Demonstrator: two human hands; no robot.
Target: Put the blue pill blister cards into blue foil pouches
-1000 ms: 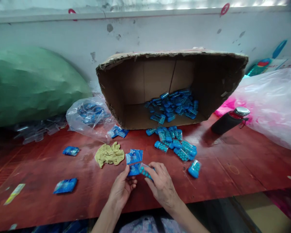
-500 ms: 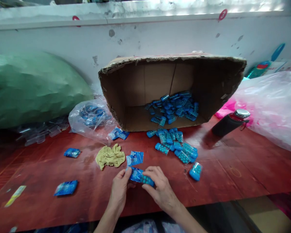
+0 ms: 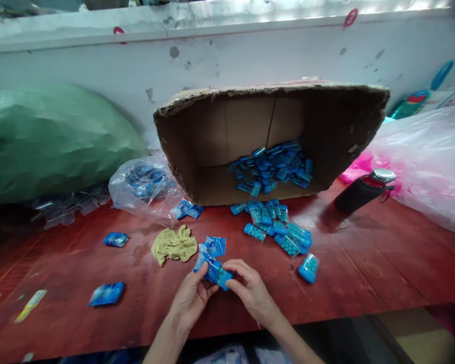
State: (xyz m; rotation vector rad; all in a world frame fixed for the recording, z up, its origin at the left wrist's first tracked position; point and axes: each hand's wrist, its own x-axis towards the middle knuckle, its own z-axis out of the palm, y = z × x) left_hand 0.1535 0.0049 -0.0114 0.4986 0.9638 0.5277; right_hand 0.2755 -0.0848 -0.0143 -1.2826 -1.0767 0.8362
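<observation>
My left hand [image 3: 191, 298] pinches a blue printed plastic sleeve [image 3: 209, 266] at its left end. Partly inside the sleeve sits a small clear bottle of blue balls [image 3: 223, 277], its blue end sticking out toward my right hand [image 3: 250, 290]. The thumb and fingers of that hand are closed on this blue end. Just beyond lies another flat blue sleeve [image 3: 217, 245]. A crumpled yellow-green cloth [image 3: 174, 244] rests to the left of it. Similar bottles [image 3: 290, 237] are heaped to the right, with a single one [image 3: 308, 268] apart from them.
A cardboard box [image 3: 212, 184] on its side holds many bottles. Two blue packs [image 3: 106, 293] and a yellow-white strip [image 3: 30, 306] lie at left. A clear bag of blue sleeves [image 3: 144, 187], a green sack [image 3: 56, 146] and a dark flask [image 3: 360, 192] stand around.
The bottle has gone deeper into the sleeve, with less of it showing. My right hand has shifted slightly left, and the sleeve now tilts more downward to the right.
</observation>
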